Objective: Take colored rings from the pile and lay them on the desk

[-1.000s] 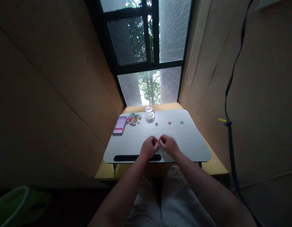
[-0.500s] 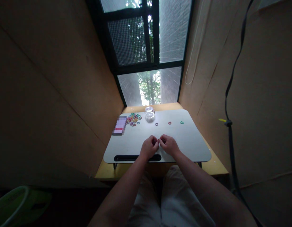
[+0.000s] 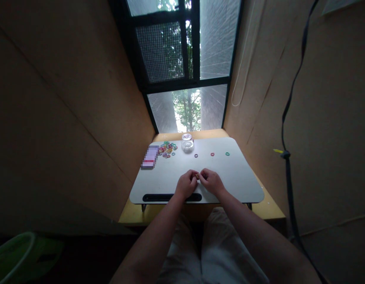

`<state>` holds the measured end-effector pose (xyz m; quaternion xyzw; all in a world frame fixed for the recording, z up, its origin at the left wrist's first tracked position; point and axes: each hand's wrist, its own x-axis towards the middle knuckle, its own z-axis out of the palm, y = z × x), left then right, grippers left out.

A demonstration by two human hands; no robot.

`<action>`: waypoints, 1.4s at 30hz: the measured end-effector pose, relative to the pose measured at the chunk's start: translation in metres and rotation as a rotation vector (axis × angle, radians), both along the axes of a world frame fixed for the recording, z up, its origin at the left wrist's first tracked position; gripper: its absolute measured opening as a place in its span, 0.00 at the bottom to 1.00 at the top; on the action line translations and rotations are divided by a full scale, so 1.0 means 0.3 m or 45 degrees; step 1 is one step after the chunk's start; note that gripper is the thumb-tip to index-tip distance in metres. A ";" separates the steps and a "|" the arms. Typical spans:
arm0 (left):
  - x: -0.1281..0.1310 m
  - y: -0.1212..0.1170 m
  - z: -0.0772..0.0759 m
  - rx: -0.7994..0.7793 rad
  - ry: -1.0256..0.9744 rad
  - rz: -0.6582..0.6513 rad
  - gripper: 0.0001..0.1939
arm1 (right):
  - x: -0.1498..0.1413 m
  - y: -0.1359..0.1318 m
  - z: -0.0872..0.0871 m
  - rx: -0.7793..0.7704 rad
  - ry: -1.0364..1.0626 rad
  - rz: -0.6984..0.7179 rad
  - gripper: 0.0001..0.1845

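Observation:
Over the white folding table (image 3: 161, 177), my left hand (image 3: 187, 184) and my right hand (image 3: 211, 181) meet with fingertips almost touching. Pinched between them is a small yellowish hair tie (image 3: 197, 176), partly covered by the fingers. Beyond the hands lie three single hair ties in a loose row: a dark purple one (image 3: 196, 156), a red one (image 3: 212, 154) and a green one (image 3: 227, 154). A pile of mixed-colour hair ties (image 3: 167, 148) sits at the far left.
A clear round plastic jar (image 3: 187, 146) stands near the table's back edge. At the left lies a blurred-out phone-like slab (image 3: 149, 157). A black slot strip (image 3: 159, 198) runs along the front edge. A window rises behind; a dark strap (image 3: 285, 154) hangs at right.
The yellowish hair tie now shows between my fingertips, where it was mostly hidden before. Both hands have stayed in nearly the same place.

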<state>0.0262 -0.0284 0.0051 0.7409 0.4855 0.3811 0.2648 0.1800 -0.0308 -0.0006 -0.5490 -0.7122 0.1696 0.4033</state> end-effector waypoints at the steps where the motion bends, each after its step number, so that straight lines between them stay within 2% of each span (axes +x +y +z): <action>1: 0.000 0.000 0.000 0.003 -0.005 -0.003 0.10 | 0.000 0.000 -0.001 0.001 0.002 -0.002 0.11; 10: 0.003 -0.005 0.014 -0.007 -0.048 -0.023 0.11 | 0.000 0.002 -0.006 0.028 0.003 -0.020 0.11; 16: 0.002 -0.011 0.025 -0.044 0.011 0.004 0.10 | 0.001 0.000 -0.002 0.023 0.009 -0.012 0.10; 25: 0.003 -0.002 0.003 -0.005 -0.008 0.050 0.08 | 0.000 -0.004 0.001 0.029 -0.003 -0.009 0.09; 29: 0.004 0.001 0.000 0.002 -0.029 0.059 0.07 | 0.002 -0.008 0.006 0.042 0.017 0.034 0.05; 37: 0.003 -0.005 0.007 -0.007 -0.009 0.063 0.06 | 0.005 -0.006 0.008 0.020 0.045 0.095 0.11; 42: 0.005 -0.008 0.010 -0.014 0.001 0.092 0.05 | 0.006 -0.007 0.011 0.055 -0.014 0.101 0.07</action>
